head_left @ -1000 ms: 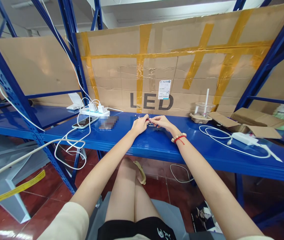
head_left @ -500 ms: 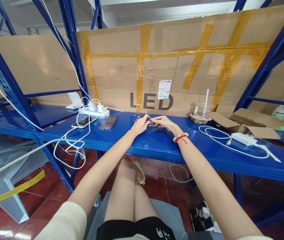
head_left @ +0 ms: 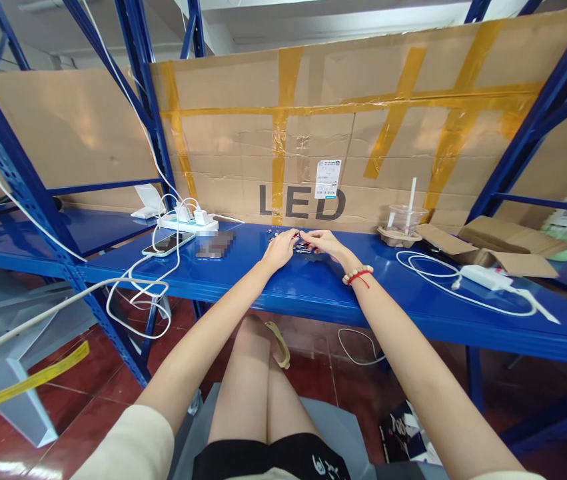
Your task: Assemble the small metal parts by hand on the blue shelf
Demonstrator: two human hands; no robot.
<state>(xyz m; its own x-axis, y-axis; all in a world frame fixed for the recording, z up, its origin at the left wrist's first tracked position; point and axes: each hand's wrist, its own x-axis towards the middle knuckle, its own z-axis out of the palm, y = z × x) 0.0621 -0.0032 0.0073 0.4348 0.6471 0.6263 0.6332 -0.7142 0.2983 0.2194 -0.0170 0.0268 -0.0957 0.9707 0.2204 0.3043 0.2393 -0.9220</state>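
Both my hands meet over the blue metal shelf (head_left: 313, 287), close to the cardboard sheet marked LED (head_left: 313, 153). My left hand (head_left: 279, 249) is closed, its fingertips pinching a small metal part with a red bit (head_left: 301, 247). My right hand (head_left: 324, 243) is closed too, pinching the same small piece from the other side. The piece is too small to name. A few more tiny metal parts (head_left: 273, 233) lie on the shelf just behind my left hand. A bead bracelet with a red string sits on my right wrist (head_left: 358, 274).
A phone (head_left: 169, 244) on a white cable and a white power strip (head_left: 188, 223) lie at the left. A plastic cup with a straw (head_left: 406, 220), an open cardboard box (head_left: 503, 247) and a white charger with cable (head_left: 480, 276) sit at the right. Blue rack posts frame both sides.
My hands stay together at the same spot, with only slight shifts of the fingers on the small piece. Nothing else moved.
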